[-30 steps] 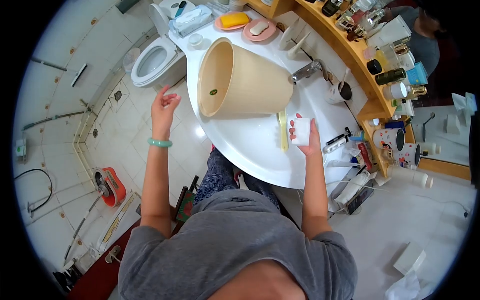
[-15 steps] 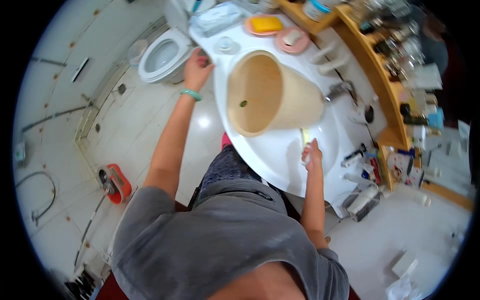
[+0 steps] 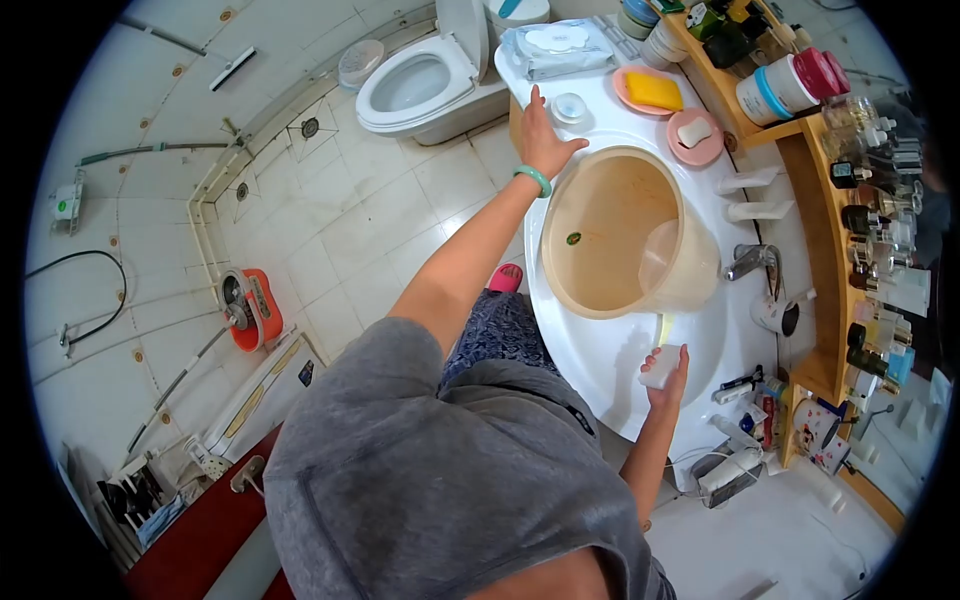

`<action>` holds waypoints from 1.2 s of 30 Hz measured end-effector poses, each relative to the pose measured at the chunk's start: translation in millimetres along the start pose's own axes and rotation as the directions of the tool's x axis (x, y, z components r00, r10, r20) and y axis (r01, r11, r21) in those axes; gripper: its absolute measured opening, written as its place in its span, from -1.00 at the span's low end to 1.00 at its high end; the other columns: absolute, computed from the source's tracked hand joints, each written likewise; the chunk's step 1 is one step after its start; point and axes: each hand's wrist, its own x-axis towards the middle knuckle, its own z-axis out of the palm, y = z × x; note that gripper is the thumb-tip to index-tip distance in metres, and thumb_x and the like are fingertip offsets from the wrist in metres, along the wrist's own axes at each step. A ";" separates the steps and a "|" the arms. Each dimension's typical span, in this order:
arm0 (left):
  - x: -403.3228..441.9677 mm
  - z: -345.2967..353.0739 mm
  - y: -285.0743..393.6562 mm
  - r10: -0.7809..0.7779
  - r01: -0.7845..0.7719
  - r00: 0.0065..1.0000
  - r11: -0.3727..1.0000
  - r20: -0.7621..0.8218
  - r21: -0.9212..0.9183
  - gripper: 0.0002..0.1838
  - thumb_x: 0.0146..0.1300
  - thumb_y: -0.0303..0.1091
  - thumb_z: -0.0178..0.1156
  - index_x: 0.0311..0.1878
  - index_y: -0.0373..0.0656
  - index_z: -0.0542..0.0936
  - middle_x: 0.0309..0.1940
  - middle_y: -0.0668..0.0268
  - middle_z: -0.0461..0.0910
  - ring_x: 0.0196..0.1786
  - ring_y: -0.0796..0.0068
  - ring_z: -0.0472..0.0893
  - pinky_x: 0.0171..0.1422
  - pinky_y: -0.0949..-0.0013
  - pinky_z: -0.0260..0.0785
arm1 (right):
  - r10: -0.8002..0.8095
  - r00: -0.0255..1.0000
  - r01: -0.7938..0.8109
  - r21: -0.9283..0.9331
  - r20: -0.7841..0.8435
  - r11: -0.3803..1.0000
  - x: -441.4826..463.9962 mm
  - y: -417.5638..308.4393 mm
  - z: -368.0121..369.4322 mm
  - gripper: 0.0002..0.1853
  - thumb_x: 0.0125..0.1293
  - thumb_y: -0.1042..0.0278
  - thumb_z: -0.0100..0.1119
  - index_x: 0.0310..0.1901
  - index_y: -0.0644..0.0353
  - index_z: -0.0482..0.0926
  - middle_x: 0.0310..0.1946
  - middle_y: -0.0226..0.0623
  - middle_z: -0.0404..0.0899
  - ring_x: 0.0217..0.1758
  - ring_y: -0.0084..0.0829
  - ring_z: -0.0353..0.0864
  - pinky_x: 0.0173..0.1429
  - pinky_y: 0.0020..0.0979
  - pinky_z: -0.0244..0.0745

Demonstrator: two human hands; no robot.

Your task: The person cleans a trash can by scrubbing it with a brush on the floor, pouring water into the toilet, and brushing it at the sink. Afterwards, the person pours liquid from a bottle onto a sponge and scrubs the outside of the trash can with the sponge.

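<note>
A beige plastic bucket (image 3: pixel 612 265) lies tilted in the white sink (image 3: pixel 585 350), its mouth facing up and to the left. Inside its wall shows a small green oval mark. My left hand (image 3: pixel 547 147) is open, fingers spread, just above the bucket's rim by the counter edge, holding nothing. Below the bucket, my right hand (image 3: pixel 677 380) grips a white sponge-like block (image 3: pixel 660 367) between thumb and fingers. A thin yellowish strip (image 3: pixel 665 327) shows between that hand and the bucket; what it is I cannot make out.
A chrome faucet (image 3: pixel 752 262) stands right of the bucket. Soap lies on two pink dishes (image 3: pixel 695 152), with a wipes pack (image 3: pixel 558 48) at the back. A wooden shelf (image 3: pixel 815 260) full of bottles borders the right. A toilet (image 3: pixel 415 85) stands at the back left.
The view has swung, shifting everything rightward. My left hand's fingers have spread from a curl. The bucket's mouth faces me more, and the white block in my right hand shows more fully.
</note>
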 end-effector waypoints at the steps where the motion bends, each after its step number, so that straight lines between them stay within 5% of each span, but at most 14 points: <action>1: 0.4 5.1 1.3 -0.004 0.004 1.000 0.999 -0.015 -0.035 0.36 -0.41 -0.35 0.64 0.45 -0.32 -0.09 0.16 -0.10 0.37 0.24 -0.03 0.36 0.36 0.11 0.20 | 0.024 0.999 -0.029 0.121 0.035 0.992 -4.0 -0.8 -2.2 -0.56 0.35 -0.01 -0.01 -0.02 0.25 0.38 -0.31 -0.22 0.46 -0.37 -0.35 0.45 -0.35 -0.35 0.41; 5: 7.1 13.7 -3.7 -0.035 0.038 0.999 0.994 0.029 -0.105 0.33 -0.39 -0.34 0.63 0.44 -0.35 -0.07 0.10 -0.01 0.47 0.20 0.02 0.41 0.33 0.16 0.24 | 0.038 0.998 -0.050 0.255 0.054 0.966 -10.4 -0.8 -19.4 -0.56 0.21 0.32 -0.01 0.09 0.35 0.35 -0.10 -0.04 0.50 -0.14 -0.16 0.52 -0.14 -0.20 0.51; 12: 15.6 26.3 -5.8 -0.072 0.070 0.996 0.997 -0.055 -0.042 0.22 -0.30 -0.34 0.59 0.45 -0.22 0.04 0.09 0.02 0.51 0.12 0.08 0.53 0.25 0.21 0.36 | -0.017 0.999 0.007 0.339 0.028 0.941 -20.1 -1.0 -28.2 -0.47 0.17 0.35 0.00 0.17 0.43 0.29 0.05 0.10 0.42 0.06 0.01 0.49 0.11 -0.07 0.49; 16: 18.2 18.4 6.7 -0.073 0.069 0.996 0.995 -0.060 -0.070 -0.09 -0.27 -0.35 0.57 0.25 -0.18 0.35 0.00 0.11 0.57 0.05 0.16 0.57 0.18 0.23 0.41 | -0.022 0.995 -0.019 0.394 0.099 0.919 -33.1 -4.3 -18.5 -0.44 0.22 0.36 -0.03 0.25 0.42 0.24 0.12 0.11 0.41 0.14 0.07 0.46 0.18 -0.02 0.45; 22: 1.4 -46.3 119.1 0.271 -0.229 0.944 0.949 0.188 -0.218 -0.37 -0.16 -0.39 0.51 0.07 -0.17 0.50 -0.04 0.25 0.58 0.01 0.35 0.58 0.13 0.35 0.42 | -0.090 0.995 0.060 0.443 0.048 0.894 -56.6 -17.5 6.6 -0.50 0.35 0.30 -0.12 0.26 0.40 0.25 0.17 0.08 0.38 0.23 0.08 0.40 0.26 0.11 0.37; 24: -6.1 -65.3 163.7 0.490 -0.427 0.799 0.870 0.349 -0.245 -0.39 -0.17 -0.40 0.51 0.04 -0.17 0.53 -0.04 0.26 0.58 0.03 0.37 0.56 0.16 0.35 0.38 | -0.115 0.991 0.070 0.483 0.066 0.873 -60.7 -23.6 10.8 -0.50 0.38 0.28 -0.14 0.27 0.39 0.23 0.19 0.08 0.37 0.23 0.07 0.41 0.27 0.12 0.36; 26: -14.3 -70.7 204.0 0.577 -0.493 0.717 0.816 0.391 -0.301 -0.39 -0.20 -0.42 0.51 0.04 -0.17 0.56 -0.03 0.26 0.58 0.06 0.34 0.55 0.21 0.33 0.34 | -0.213 0.951 0.075 0.499 0.226 0.863 -70.2 -34.1 23.1 -0.49 0.42 0.28 -0.16 0.31 0.39 0.18 0.23 0.08 0.34 0.24 0.06 0.41 0.29 0.10 0.36; 28: -21.1 -67.1 236.1 0.731 -0.615 0.530 0.680 0.429 -0.399 -0.36 -0.22 -0.44 0.50 0.06 -0.19 0.56 -0.02 0.26 0.57 0.09 0.28 0.53 0.23 0.29 0.32 | -0.288 0.894 0.070 0.527 0.343 0.847 -78.7 -45.3 39.9 -0.49 0.44 0.28 -0.17 0.33 0.38 0.16 0.26 0.08 0.33 0.27 0.07 0.40 0.30 0.09 0.36; 34: -57.7 -37.9 296.4 0.747 -0.634 0.199 0.592 0.635 -0.498 -0.37 -0.23 -0.59 0.40 0.07 -0.12 0.58 -0.01 0.24 0.56 0.08 0.20 0.52 0.22 0.26 0.34 | -0.408 0.843 0.142 0.585 0.352 0.799 -90.2 -71.2 98.1 -0.50 0.49 0.30 -0.16 0.32 0.45 0.13 0.27 0.15 0.29 0.30 0.12 0.35 0.35 0.19 0.29; 36: -65.1 -26.9 305.7 0.751 -0.678 0.087 0.526 0.654 -0.514 -0.37 -0.24 -0.60 0.39 0.06 -0.11 0.59 -0.02 0.25 0.56 0.08 0.21 0.51 0.21 0.26 0.34 | -0.415 0.850 0.164 0.587 0.323 0.793 -84.2 -73.4 105.8 -0.53 0.49 0.32 -0.14 0.28 0.48 0.17 0.21 0.10 0.37 0.26 -0.01 0.43 0.33 0.09 0.35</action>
